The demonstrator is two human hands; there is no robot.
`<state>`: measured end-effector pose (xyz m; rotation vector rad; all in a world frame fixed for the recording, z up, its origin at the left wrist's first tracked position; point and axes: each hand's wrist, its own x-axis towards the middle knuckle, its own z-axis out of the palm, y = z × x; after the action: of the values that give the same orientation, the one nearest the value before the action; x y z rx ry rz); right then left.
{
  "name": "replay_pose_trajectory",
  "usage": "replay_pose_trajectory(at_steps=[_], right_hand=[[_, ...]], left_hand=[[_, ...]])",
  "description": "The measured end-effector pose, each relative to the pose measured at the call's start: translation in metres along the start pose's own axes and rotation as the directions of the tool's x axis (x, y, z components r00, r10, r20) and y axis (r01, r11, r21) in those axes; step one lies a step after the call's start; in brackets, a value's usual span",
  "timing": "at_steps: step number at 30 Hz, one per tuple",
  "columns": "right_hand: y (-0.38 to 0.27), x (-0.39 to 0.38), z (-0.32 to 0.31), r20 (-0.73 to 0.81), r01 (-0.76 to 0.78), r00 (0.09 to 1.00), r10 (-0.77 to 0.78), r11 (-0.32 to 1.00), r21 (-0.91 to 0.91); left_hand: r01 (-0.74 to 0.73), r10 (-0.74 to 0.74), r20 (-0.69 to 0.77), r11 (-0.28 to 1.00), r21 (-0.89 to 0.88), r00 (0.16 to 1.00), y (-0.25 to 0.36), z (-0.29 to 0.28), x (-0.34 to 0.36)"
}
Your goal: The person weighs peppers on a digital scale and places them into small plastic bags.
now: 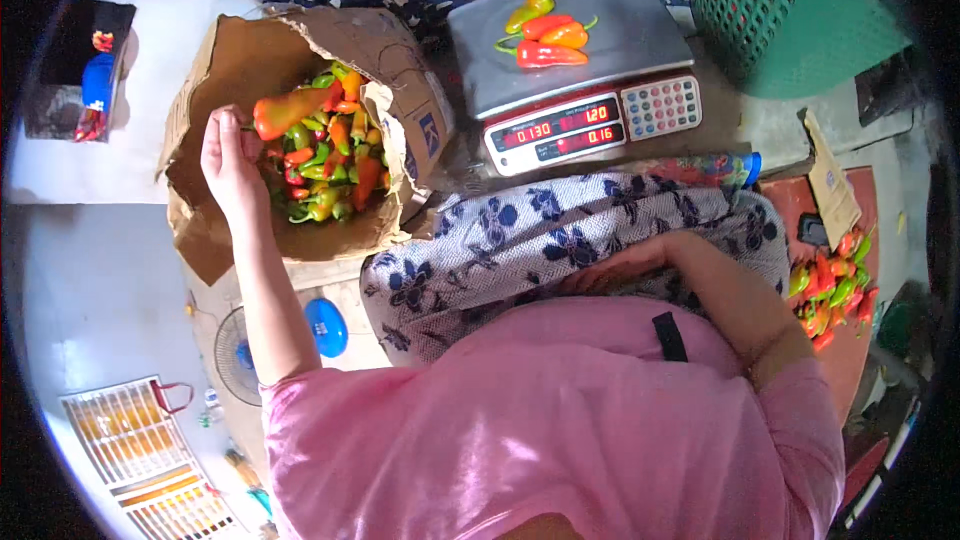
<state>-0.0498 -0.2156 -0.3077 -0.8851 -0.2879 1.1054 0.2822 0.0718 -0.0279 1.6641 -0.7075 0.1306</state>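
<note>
Far left low, a fan (238, 355) is standing on the floor, out of the way. Left hand (232, 155) is pinching a big orange pepper (295, 114) between thumb and fingers, apparently at the stem end, so the whole body is sticking out in view. Pepper is hanging over the mouth of a brown paper sack (385, 52), above a mixed pile of peppers (335, 155) that is filling the inside. Sack is gaping toward the person, probably for easy reach; its torn rim is folding outward.

Middle: a scale (640, 25) is sitting straight ahead, readout lit and facing the person, likely so it can be read while seated. A few peppers (550, 35) are lying bunched on its plate, none touching either hand.

Below it, a flowered cloth (500, 230) is covering the lap, maybe keeping clothes clean. Right hand (622, 262) is resting on it; fingertips are hiding in the folds, can't tell if curled or gripping.

Right: a green basket (790, 10) is standing beside the scale; more loose peppers (835, 285) are lying heaped on a red board (835, 370), well apart from the sack.
</note>
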Motion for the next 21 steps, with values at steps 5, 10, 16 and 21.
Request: replay_pose_trajectory(at_steps=[5,10,16,21], right_hand=[[-0.015,-0.006,0.008,-0.030,-0.064,0.997,0.064,0.998,0.010],[0.004,-0.006,-0.016,0.060,-0.012,0.998,0.012,1.000,-0.006],[0.001,-0.003,-0.018,0.131,-0.020,0.991,0.015,0.999,0.030],[-0.004,-0.002,-0.013,0.026,-0.106,0.994,0.104,0.986,0.125]], left_hand=[[0.446,-0.270,0.366,0.677,-0.586,0.890,0.064,0.111,-0.006],[0.491,-0.303,0.481,0.805,-0.334,0.823,0.030,0.255,-0.005],[0.459,-0.483,0.445,0.872,0.169,0.754,-0.087,0.292,-0.009],[0.365,-0.384,0.382,0.923,0.125,0.841,-0.052,0.275,-0.054]])
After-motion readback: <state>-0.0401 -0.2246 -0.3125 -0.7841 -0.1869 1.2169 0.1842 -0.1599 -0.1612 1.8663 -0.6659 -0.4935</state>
